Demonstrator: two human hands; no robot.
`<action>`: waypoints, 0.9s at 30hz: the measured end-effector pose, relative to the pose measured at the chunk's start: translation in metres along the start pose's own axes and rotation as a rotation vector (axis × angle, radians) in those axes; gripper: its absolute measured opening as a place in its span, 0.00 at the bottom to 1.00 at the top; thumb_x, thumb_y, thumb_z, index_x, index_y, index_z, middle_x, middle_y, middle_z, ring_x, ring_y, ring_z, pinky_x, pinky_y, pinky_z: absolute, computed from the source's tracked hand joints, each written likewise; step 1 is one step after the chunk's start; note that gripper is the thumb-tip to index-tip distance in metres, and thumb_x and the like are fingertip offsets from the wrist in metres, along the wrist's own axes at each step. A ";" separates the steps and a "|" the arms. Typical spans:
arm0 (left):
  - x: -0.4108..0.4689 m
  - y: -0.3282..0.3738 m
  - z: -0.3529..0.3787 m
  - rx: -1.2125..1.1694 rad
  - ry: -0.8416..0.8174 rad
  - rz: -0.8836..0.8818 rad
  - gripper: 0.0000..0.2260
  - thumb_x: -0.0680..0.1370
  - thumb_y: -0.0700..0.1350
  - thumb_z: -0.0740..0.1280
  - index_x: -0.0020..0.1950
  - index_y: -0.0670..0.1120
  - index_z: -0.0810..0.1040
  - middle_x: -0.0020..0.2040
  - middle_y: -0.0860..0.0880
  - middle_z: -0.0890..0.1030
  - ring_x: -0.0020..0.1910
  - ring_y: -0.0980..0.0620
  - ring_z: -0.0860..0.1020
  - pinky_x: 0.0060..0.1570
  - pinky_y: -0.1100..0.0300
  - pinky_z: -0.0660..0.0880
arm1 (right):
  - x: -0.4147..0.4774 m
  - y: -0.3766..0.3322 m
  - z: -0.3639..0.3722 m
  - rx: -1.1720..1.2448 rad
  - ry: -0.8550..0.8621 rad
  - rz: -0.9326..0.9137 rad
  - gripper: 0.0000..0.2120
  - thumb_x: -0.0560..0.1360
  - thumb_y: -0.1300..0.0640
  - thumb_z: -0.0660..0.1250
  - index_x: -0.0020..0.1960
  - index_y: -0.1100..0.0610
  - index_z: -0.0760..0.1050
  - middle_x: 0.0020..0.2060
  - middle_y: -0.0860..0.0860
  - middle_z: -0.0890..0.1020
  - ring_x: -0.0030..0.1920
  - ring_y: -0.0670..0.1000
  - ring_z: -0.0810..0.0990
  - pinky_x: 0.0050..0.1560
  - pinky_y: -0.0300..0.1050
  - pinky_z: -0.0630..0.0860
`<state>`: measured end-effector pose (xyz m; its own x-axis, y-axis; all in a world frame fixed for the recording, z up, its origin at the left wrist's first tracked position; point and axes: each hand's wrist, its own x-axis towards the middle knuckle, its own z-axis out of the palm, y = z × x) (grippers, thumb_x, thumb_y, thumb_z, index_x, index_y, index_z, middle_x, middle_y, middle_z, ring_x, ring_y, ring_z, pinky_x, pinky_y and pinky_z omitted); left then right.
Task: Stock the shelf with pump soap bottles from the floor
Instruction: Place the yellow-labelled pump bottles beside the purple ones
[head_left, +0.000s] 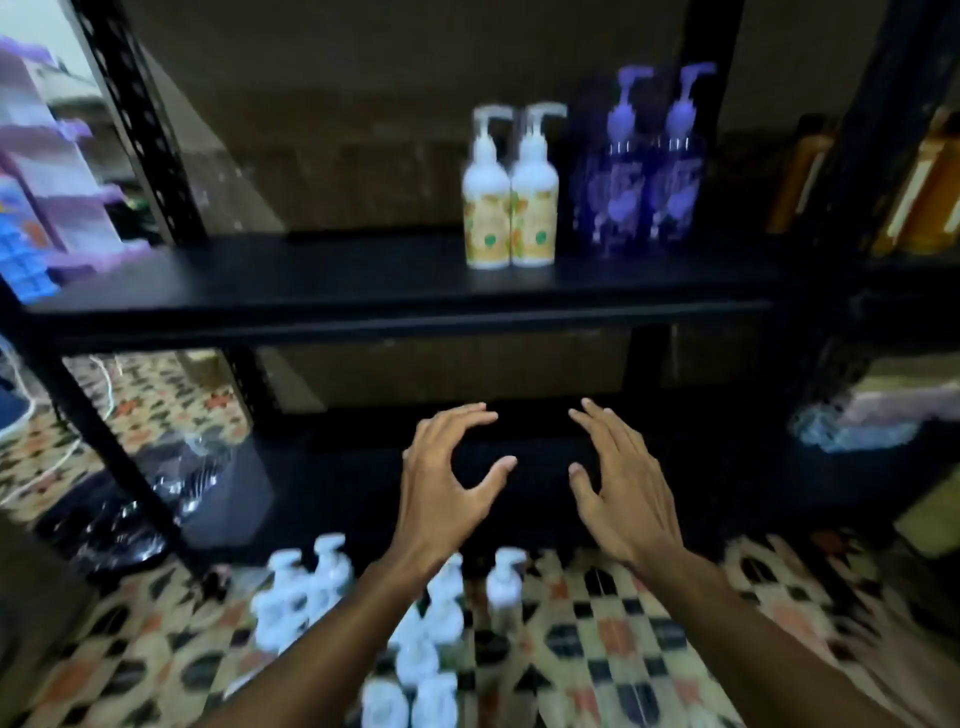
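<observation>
Left hand (441, 483), right hand (618, 488) spread, empty, apart; blurred white plastic pump bottles (322, 577) on patterned floor beneath wrists.

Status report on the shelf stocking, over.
Left hand and right hand open, empty. White pump soap bottles on patterned floor. Black metal shelf unobstructed.

Probably shop storeroom: stocked metal shelving (395, 291).
</observation>
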<state>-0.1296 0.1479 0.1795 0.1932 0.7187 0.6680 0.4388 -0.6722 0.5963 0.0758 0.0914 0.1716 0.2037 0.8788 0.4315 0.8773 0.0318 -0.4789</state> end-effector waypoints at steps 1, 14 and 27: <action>-0.019 -0.007 0.009 -0.016 -0.074 -0.093 0.20 0.73 0.51 0.78 0.63 0.51 0.82 0.63 0.58 0.82 0.62 0.56 0.78 0.64 0.54 0.75 | -0.014 0.008 0.009 -0.006 -0.054 0.055 0.30 0.80 0.54 0.65 0.79 0.45 0.61 0.80 0.40 0.59 0.80 0.44 0.55 0.75 0.49 0.62; -0.139 -0.113 0.125 -0.041 -0.530 -0.735 0.28 0.70 0.36 0.72 0.68 0.55 0.73 0.65 0.55 0.76 0.62 0.52 0.78 0.61 0.56 0.77 | -0.103 0.089 0.099 -0.069 -0.450 0.356 0.36 0.77 0.55 0.69 0.80 0.49 0.57 0.79 0.47 0.61 0.79 0.52 0.58 0.75 0.53 0.64; -0.149 -0.146 0.164 0.082 -0.485 -0.878 0.18 0.82 0.39 0.65 0.72 0.46 0.74 0.63 0.50 0.79 0.67 0.48 0.76 0.55 0.69 0.61 | -0.100 0.124 0.173 0.003 -0.580 0.366 0.37 0.76 0.56 0.70 0.80 0.50 0.58 0.76 0.50 0.65 0.74 0.53 0.64 0.72 0.55 0.68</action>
<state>-0.0787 0.1678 -0.0801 0.1007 0.9611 -0.2572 0.6527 0.1313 0.7461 0.0888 0.0897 -0.0635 0.2203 0.9462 -0.2369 0.7950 -0.3149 -0.5184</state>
